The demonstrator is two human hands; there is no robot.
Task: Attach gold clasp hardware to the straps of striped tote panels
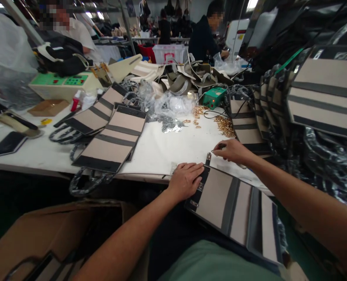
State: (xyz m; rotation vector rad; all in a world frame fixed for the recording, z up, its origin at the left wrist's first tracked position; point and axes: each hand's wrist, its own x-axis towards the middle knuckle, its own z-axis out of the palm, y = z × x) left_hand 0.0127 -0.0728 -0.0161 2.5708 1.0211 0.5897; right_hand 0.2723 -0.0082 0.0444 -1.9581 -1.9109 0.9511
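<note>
A beige bag with dark stripes [214, 195] lies slanted across my lap and the table's front edge. My left hand [186, 180] rests on its dark end, fingers stretched out and lying over the edge. A short strap with a shiny metal fitting [208, 157] sticks out from that end onto the table. Just right of the fitting, my right hand [229, 151] is closed in a pinch. Something small and dark shows at its fingertips, too small to make out. More metal fittings [194, 203] sit along the bag's dark end.
Gold-coloured metal parts [224, 127] and silver pieces [172, 125] lie on the white table [167, 146]. A green box with a lit lamp [214, 97] stands behind. Striped bags [111, 138] lie left; others [326, 89] are stacked right. A cardboard box [53, 230] is lower left.
</note>
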